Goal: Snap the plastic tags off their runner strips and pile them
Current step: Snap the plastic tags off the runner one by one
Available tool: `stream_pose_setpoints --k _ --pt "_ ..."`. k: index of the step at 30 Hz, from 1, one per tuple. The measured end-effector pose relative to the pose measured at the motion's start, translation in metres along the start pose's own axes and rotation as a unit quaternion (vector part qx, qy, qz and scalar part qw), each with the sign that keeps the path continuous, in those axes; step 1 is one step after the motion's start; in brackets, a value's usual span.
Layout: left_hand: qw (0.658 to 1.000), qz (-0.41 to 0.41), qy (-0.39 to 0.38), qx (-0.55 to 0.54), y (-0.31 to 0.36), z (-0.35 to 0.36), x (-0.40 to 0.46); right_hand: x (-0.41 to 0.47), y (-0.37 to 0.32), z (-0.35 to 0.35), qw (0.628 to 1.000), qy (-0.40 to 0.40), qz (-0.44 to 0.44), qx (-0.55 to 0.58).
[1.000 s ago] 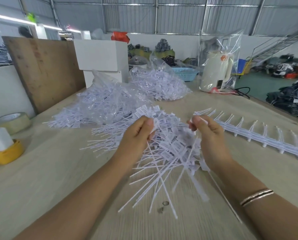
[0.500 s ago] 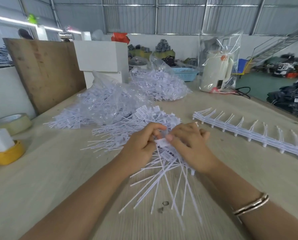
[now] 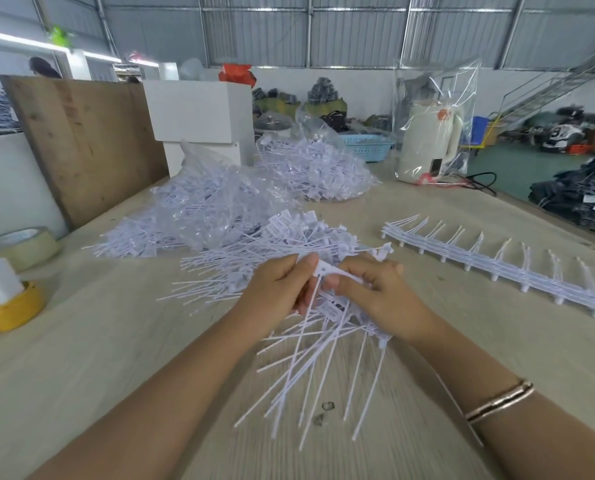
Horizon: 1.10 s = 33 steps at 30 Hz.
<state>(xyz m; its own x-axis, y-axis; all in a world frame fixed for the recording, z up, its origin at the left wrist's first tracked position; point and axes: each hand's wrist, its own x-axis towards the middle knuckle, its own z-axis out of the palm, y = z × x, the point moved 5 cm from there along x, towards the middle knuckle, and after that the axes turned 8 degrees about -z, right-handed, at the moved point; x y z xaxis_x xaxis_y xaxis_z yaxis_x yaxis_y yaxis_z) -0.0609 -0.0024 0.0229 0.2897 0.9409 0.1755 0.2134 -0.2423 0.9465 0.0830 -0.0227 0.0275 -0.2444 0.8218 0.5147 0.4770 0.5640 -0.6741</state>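
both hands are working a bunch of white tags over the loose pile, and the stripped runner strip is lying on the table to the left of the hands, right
Not quite. The head view shows both the left hand and the right hand gripping a bunch of white tags over the loose pile, but the runner strip lies on the table to the right of the hands, not the left.

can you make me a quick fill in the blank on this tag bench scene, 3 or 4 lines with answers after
1. Both hands, left hand and right hand, grip a bunch of white ____ over the table.
2. The bracelet is on the ____ wrist.
3. The stripped runner strips lie to the ____ of the hands.
4. The roll of tape sits at the table's ____ edge.

Missing words: tags; right; right; left
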Motion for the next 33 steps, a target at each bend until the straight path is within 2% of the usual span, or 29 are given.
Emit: stream_pose_setpoints --k 5,8,10,12,15,17,20,22,24,26,28,33 --pt "0.981 -0.036 -0.008 -0.191 -0.003 0.015 -0.004 -0.002 0.000 0.007 0.974 0.087 0.019 0.206" --pt "0.953 -0.044 0.008 -0.300 -0.005 0.013 -0.003 -0.008 0.006 -0.005 0.953 0.183 0.043 0.236" --pt "0.956 -0.037 0.016 -0.290 -0.006 0.007 -0.001 -0.009 0.010 -0.017 0.947 0.225 0.040 0.225" --pt "0.968 -0.033 0.021 -0.248 -0.005 0.001 0.002 -0.005 0.012 -0.023 0.955 0.210 0.037 0.207" --pt "0.986 -0.013 0.046 -0.158 0.004 -0.014 0.011 0.000 0.022 -0.026 0.962 0.210 0.084 0.155" --pt "0.997 0.008 0.053 -0.050 0.012 -0.021 0.019 0.002 0.031 -0.027 0.973 0.196 0.112 0.056" --pt "0.992 0.037 0.051 0.108 0.017 -0.019 0.031 0.003 0.045 -0.027 0.972 0.170 0.136 -0.088" --pt "0.967 0.070 0.044 0.242 0.019 -0.009 0.036 0.001 0.051 -0.027 0.961 0.162 0.162 -0.155" --pt "0.918 0.107 0.040 0.381 0.017 0.005 0.039 -0.001 0.054 -0.026 0.946 0.143 0.180 -0.229" --pt "0.872 0.142 0.054 0.466 0.014 0.017 0.039 -0.003 0.059 -0.023 0.936 0.117 0.186 -0.276" --pt "0.855 0.152 0.070 0.491 0.011 0.021 0.036 -0.004 0.061 -0.022 0.938 0.124 0.176 -0.272" --pt "0.844 0.144 0.083 0.511 0.019 0.009 0.022 -0.005 0.043 -0.047 0.952 0.215 0.136 -0.171"
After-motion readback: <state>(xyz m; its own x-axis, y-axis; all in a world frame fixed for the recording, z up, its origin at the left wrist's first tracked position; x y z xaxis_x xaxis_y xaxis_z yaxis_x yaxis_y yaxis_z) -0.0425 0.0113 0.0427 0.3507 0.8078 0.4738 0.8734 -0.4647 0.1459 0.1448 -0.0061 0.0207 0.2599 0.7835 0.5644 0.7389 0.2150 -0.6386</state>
